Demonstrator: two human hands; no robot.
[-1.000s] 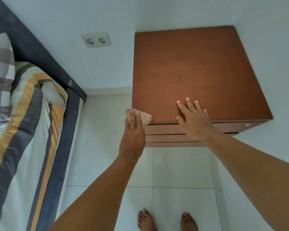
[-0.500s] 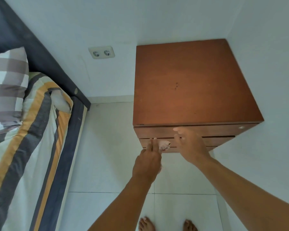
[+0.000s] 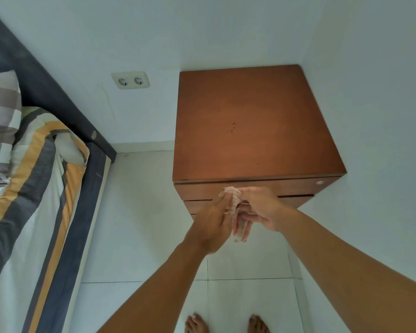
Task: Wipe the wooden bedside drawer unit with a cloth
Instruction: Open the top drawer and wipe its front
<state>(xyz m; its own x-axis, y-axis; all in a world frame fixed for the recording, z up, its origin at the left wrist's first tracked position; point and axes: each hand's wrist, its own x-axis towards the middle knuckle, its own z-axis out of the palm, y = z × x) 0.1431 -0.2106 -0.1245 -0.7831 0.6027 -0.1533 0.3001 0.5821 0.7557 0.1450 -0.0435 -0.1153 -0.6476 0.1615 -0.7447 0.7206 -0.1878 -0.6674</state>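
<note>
The wooden bedside drawer unit (image 3: 250,126) stands in the room's corner, its brown top bare with a few dark specks. Its drawer fronts face me, with a small round lock at the upper right. In front of the drawers, my left hand (image 3: 210,227) and my right hand (image 3: 262,207) are together around a pale checked cloth (image 3: 235,205). The cloth hangs bunched between them, its lower end dangling below my fingers. Both hands grip it, just clear of the drawer fronts.
A bed (image 3: 34,200) with striped bedding and a dark frame runs along the left. A double wall socket (image 3: 131,80) sits left of the unit. White walls close in behind and on the right. My bare feet (image 3: 226,323) stand on the tiled floor.
My left hand brought the cloth down from the top's front left corner to the drawer fronts. My right hand left the top and now grips the cloth too. The view tilted up.
</note>
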